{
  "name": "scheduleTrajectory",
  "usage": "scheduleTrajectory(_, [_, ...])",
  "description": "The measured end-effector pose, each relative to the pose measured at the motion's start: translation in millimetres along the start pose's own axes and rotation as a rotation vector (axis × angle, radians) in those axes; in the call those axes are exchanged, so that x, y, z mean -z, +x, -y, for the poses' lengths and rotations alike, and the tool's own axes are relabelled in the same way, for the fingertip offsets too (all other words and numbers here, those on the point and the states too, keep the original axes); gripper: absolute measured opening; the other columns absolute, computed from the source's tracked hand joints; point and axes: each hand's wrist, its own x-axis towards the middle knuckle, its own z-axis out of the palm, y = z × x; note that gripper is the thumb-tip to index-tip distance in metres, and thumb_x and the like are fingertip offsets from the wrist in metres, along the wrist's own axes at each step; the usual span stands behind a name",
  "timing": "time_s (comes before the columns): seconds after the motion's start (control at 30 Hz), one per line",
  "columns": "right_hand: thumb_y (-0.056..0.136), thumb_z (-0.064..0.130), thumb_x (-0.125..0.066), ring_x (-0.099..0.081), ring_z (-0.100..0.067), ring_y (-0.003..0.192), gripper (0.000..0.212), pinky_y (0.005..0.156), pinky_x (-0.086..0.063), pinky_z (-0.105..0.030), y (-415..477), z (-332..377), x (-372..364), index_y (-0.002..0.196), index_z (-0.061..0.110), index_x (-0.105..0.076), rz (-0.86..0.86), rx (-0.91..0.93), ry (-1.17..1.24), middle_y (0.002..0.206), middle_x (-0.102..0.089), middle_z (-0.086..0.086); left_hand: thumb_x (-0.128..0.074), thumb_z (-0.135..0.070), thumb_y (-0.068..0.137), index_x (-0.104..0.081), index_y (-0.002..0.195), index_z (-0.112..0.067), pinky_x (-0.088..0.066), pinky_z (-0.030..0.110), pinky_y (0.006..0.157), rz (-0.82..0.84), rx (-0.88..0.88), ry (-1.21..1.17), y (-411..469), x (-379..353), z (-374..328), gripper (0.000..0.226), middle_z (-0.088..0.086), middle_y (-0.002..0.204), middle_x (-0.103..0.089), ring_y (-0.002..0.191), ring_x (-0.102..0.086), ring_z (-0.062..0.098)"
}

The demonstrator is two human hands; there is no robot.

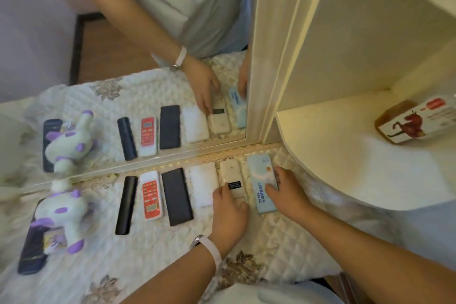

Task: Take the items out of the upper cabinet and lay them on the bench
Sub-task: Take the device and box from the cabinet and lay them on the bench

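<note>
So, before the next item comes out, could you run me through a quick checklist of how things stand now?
1. Light blue box flat on the quilted bench: ok.
2. White remote flat beside it: ok.
3. Right hand free: not ok, fingers on the box.
4. Left hand free: not ok, resting on the remote.
5. Cabinet emptied: not ok, bottle on the shelf.
6. Bench room right of the box: ok.

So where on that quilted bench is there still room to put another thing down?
The near part of the bench, in front of the row of flat items, lies bare. So does the strip right of the pale blue box, under the shelf. The row by the mirror is packed; the plush toy fills the left.
</note>
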Motion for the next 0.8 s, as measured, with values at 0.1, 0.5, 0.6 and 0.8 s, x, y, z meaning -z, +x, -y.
scheduleTrajectory(0.1, [0.092, 0.028, -0.059, -0.046, -0.020, 0.124, 0.051, 0.099, -0.042, -0.031, -6.5, -0.1, 10.1, 0.140, 0.015, -0.043, 0.058, 0.083, -0.150, 0.136, -0.044, -0.005, -0.054, -0.021, 0.092, -0.035, 0.143, -0.005, -0.020, 0.021, 0.109, -0.021, -0.003, 0.117, -15.1, 1.9, -3.3, 0.057, 0.009, 0.145, -0.033, 0.135, -0.033, 0.024])
scheduleTrajectory(0.5, [0.097, 0.045, -0.043, -0.026, -0.020, 0.142, 0.055, 0.111, -0.027, -0.036, -31.9, 45.2, 19.6, 0.145, 0.019, -0.038, 0.217, 0.661, -0.547, 0.156, -0.029, -0.002, -0.055, -0.033, 0.091, -0.050, 0.139, -0.014, -0.033, 0.036, 0.109, -0.372, -0.108, 0.404, -89.5, 21.8, 8.3, 0.051, 0.008, 0.146, -0.047, 0.134, -0.043, 0.024])
scheduleTrajectory(0.6, [0.097, 0.046, -0.040, -0.027, -0.020, 0.141, 0.053, 0.109, -0.027, -0.036, -44.4, 60.5, 8.2, 0.143, 0.021, -0.041, 0.228, 0.786, -0.629, 0.156, -0.030, -0.001, -0.052, -0.037, 0.091, -0.054, 0.135, -0.016, -0.044, 0.043, 0.100, -0.465, -0.114, 0.470, -116.2, 30.7, 22.8, 0.049, 0.009, 0.139, -0.054, 0.127, -0.051, 0.027])
scheduleTrajectory(0.8, [0.091, 0.047, -0.042, -0.049, -0.029, 0.125, 0.052, 0.098, -0.042, -0.044, -81.2, 88.1, -19.0, 0.130, 0.016, -0.057, 0.247, 1.037, -0.760, 0.138, -0.053, -0.008, -0.049, -0.041, 0.091, -0.058, 0.130, -0.018, -0.044, 0.045, 0.097, -0.608, -0.043, 0.550, -174.1, 53.3, 58.3, 0.046, 0.009, 0.136, -0.057, 0.124, -0.052, 0.031])
